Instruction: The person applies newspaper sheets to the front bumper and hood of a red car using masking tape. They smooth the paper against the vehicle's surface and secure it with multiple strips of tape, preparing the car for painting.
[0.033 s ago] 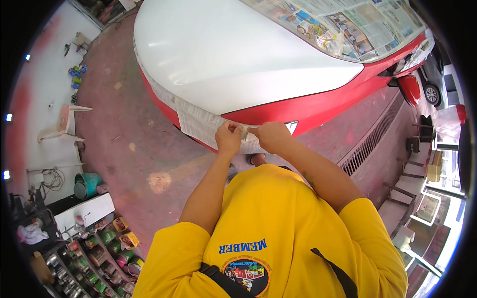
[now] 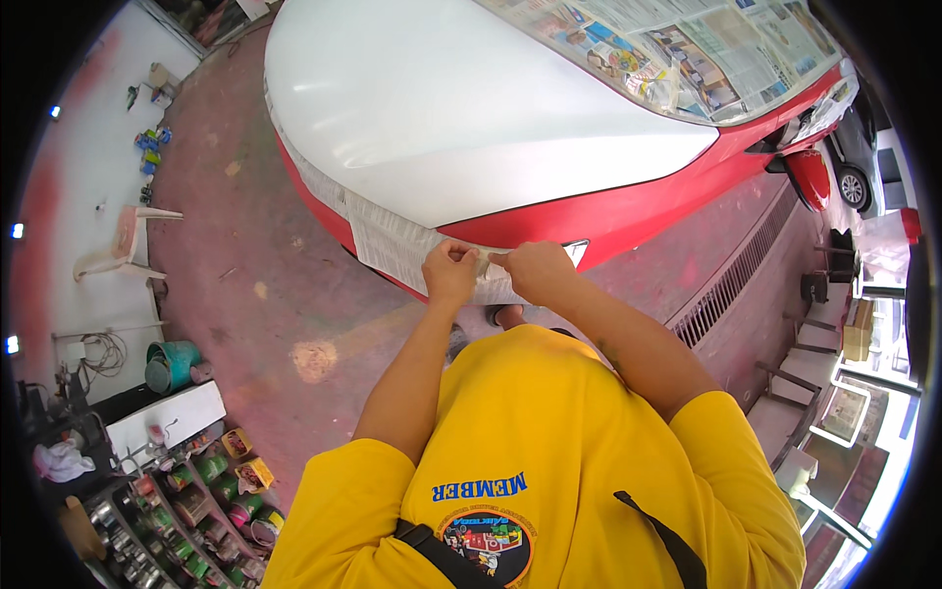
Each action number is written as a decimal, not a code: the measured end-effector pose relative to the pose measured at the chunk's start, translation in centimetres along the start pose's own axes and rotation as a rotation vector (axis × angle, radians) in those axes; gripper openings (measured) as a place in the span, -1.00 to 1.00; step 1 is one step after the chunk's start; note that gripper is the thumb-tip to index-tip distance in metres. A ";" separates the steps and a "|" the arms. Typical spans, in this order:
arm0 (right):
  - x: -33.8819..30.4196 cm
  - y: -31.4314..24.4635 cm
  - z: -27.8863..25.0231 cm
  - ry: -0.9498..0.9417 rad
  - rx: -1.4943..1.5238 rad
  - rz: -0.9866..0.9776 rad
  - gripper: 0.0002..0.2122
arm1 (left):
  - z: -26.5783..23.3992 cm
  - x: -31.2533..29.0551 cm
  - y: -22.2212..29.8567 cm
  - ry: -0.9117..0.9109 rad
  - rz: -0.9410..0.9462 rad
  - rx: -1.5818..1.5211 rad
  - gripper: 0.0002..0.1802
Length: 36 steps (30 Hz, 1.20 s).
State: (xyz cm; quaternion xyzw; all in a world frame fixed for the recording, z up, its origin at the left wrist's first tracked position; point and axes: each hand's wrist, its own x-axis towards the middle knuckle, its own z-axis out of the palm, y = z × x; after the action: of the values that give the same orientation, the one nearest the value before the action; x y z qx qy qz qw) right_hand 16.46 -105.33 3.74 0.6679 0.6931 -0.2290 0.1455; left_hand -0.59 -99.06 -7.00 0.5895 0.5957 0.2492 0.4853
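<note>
With left hand [image 2: 450, 273] pinched together, right hand [image 2: 535, 271] unclear in grip, working at front paper strip [image 2: 392, 245]; showing windscreen [image 2: 687, 64] already newspapered, lamp [image 2: 577, 252] left bare.

soft glare is spread over the white hood [image 2: 451, 118]; the right side is washed out, edges are bowed and corners blackened

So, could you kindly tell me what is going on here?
A person is using both hands at the front corner of a red car with a white hood. The left grip and right grip are close together, fingertips at the paper along the car's front; what exactly they pinch is too small to tell. Newspaper covers the area behind the hood, which is itself uncovered.
</note>
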 end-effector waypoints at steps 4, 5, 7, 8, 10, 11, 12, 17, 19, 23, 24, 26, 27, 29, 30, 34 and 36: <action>0.1 -0.9 -0.5 -0.031 -0.064 0.022 -0.49 | -1.0 -0.3 -1.4 0.129 0.128 0.184 -0.73; 0.1 -0.9 -0.6 -0.030 -0.073 0.029 -0.50 | -1.0 -0.8 -1.8 0.151 0.217 0.248 -0.68; 0.1 -0.5 -0.9 -0.037 -0.044 0.007 -0.51 | -0.7 -3.5 -1.2 0.078 0.624 0.360 -0.54; -0.1 -0.2 -0.9 -0.040 -0.030 -0.003 -0.51 | -0.3 -5.0 -0.8 0.038 0.828 0.414 -0.46; -0.3 1.3 -0.7 0.027 0.124 -0.026 -0.55 | 1.3 -6.5 -1.4 0.065 0.807 0.457 -0.32; -0.8 2.4 -0.2 0.058 0.202 -0.032 -0.57 | 1.9 -6.8 -1.7 0.074 0.797 0.476 -0.25; -1.0 3.7 1.2 0.137 0.403 -0.069 -0.59 | 2.0 -6.7 -1.6 0.069 0.800 0.509 -0.22; -2.5 5.9 5.6 0.369 0.785 -0.137 -0.69 | 1.3 -6.1 -1.3 0.006 0.849 0.625 -0.18; -3.1 4.3 3.4 0.286 0.474 0.001 -0.70 | 0.9 -5.8 -1.0 -0.024 0.873 0.689 -0.17; -3.4 3.6 3.6 0.217 0.141 0.057 -0.72 | 0.7 -5.9 -0.7 -0.039 0.889 0.741 -0.13; -3.4 3.7 4.1 0.259 0.146 0.057 -0.73 | 0.8 -5.9 -0.5 -0.058 0.887 0.760 -0.11; -3.4 3.5 4.9 0.342 0.153 0.048 -0.73 | 0.6 -6.0 -0.4 -0.091 0.876 0.801 -0.08; -3.5 3.3 5.1 0.338 0.211 0.071 -0.74 | 0.6 -6.0 -0.4 -0.106 0.860 0.847 -0.06; -4.1 2.8 5.5 0.326 0.327 0.115 -0.75 | 0.9 -6.2 -0.2 -0.135 0.825 0.940 -0.02; -4.7 2.5 6.2 0.349 0.308 0.130 -0.76 | 1.0 -6.5 0.0 -0.142 0.805 0.952 -0.01; -10.7 4.1 12.9 0.483 0.356 0.245 -0.82 | 2.1 -6.8 0.5 -0.153 0.744 0.992 0.06; -14.8 6.9 15.5 0.549 0.420 0.289 -0.82 | 2.1 -7.1 -0.5 -0.162 0.722 0.931 0.08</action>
State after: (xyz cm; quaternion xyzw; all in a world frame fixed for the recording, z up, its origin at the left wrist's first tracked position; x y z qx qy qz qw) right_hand 22.67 -125.95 -2.80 0.8105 0.5430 -0.1557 -0.1550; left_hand -0.18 -106.46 -6.27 0.9229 0.3649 0.0652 0.1041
